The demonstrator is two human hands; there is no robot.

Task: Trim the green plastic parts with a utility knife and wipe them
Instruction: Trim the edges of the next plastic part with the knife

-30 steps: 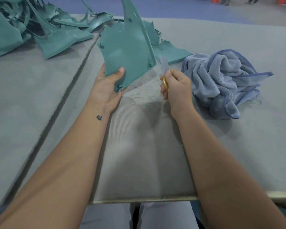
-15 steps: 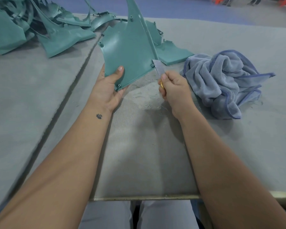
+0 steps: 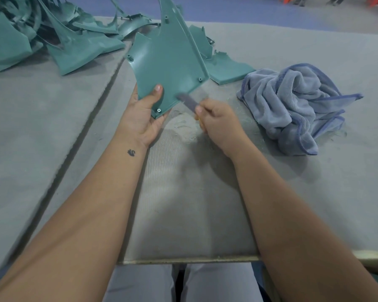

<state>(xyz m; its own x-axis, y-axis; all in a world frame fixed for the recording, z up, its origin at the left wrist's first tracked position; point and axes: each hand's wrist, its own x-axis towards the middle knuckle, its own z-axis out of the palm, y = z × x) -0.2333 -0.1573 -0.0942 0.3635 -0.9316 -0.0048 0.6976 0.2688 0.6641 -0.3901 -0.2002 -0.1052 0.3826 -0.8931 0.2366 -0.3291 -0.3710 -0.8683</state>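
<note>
From the head camera, we hold the flat, teal-green moulded plastic panel (image 3: 168, 66) tilted up off the grey felt-covered table (image 3: 271, 203), its lower corner in our left hand (image 3: 142, 118): the thumb presses the inner face and the fingers wrap behind. Our right hand (image 3: 218, 123) is curled round the yellow-handled utility knife (image 3: 189, 104), whose grey blade, motion-blurred, lies against the panel's lower right edge, near the left thumb.

We judge this to be the trimming stroke. To do it well we would keep the blade shallow along the rim so it shaves flash rather than digging in, draw it away from the left thumb, and brace the panel firmly so the thin plastic does not flex.

The panel looks smooth, rigid and slightly glossy, with a raised rim and small screw bosses at its corners. Pale curled shavings (image 3: 183, 127) lie on the felt beneath it. The crumpled blue-grey terry cloth (image 3: 297, 105) with a darker hem sits to the right, not yet used on this piece. A heap of similar teal plastic parts (image 3: 52, 35) lies at far left.
</note>
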